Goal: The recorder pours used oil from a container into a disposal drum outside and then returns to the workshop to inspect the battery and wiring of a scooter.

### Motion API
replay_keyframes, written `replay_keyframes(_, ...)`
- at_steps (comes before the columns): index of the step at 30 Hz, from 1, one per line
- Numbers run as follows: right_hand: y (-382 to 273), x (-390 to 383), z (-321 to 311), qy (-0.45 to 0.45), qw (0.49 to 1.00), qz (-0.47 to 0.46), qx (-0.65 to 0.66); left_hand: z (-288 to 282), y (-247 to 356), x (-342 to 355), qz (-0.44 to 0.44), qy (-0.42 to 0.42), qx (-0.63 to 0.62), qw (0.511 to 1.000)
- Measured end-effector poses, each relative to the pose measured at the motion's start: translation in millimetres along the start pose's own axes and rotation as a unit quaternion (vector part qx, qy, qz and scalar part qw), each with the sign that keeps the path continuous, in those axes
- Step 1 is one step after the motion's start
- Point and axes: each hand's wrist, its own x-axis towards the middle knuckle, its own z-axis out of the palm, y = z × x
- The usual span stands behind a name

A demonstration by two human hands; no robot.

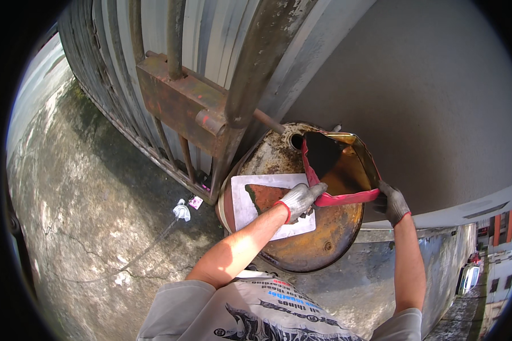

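My left hand (299, 200), in a grey glove with red cuff, grips the lower left corner of an open square metal container (347, 167) with pink-red outside and a dark, brassy inside. My right hand (392, 202), gloved alike, grips its right corner. The container is over a rusty drum (330, 241), beside a dark round opening (295, 141) in the drum's top. A white square sheet (242, 227) lies on the drum, bearing a jagged reddish piece (261, 194), partly hidden by my left hand and arm.
A barred metal gate (182, 105) with a rusty latch box stands close at left, against corrugated panels. A grey wall (415, 102) rises behind the drum. On the cracked concrete ground (108, 216) lie a white crumpled scrap (181, 211) and a pink packet (195, 202).
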Motion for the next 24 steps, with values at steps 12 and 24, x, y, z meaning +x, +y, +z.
replay_keyframes(12, 6, 9, 0, -0.011, 0.998, -0.045, 0.052, 1, 2, -1, -0.008, 0.000, -0.023, 1.000)
replay_keyframes(24, 3, 12, 5, -0.015, 0.994, -0.057, 0.093, 1, 2, 0, 0.001, 0.000, -0.034, 0.999)
